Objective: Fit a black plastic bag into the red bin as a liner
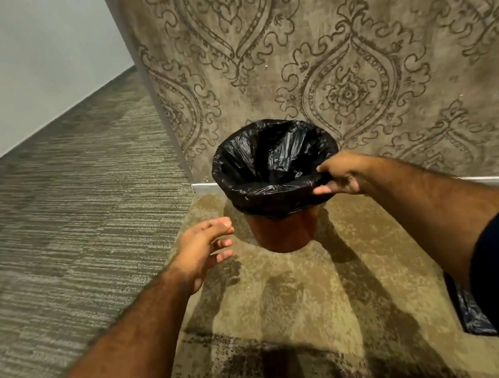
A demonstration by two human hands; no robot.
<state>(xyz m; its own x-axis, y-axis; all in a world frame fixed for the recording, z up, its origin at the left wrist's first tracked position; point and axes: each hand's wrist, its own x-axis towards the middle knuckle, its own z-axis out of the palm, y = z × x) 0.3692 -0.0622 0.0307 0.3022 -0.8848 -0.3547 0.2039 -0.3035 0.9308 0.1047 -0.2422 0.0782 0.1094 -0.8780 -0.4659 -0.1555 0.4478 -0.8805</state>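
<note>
Red bin point(282, 233) upright on tan carpet point(308, 294) against patterned wall point(348, 40), black bag point(269, 159) inside it with edge folded over rim, right hand point(340, 176) pinching folded bag edge at rim's right side, left hand point(200, 246) open, fingers spread, beside bin, touching nothing

black bag point(274, 165) lining red bin point(282, 233), right hand point(341, 175) pinching

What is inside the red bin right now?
The black bag lines the red bin, its edge folded over the rim and pinched by the right hand. The bin's bottom is hidden.
</note>
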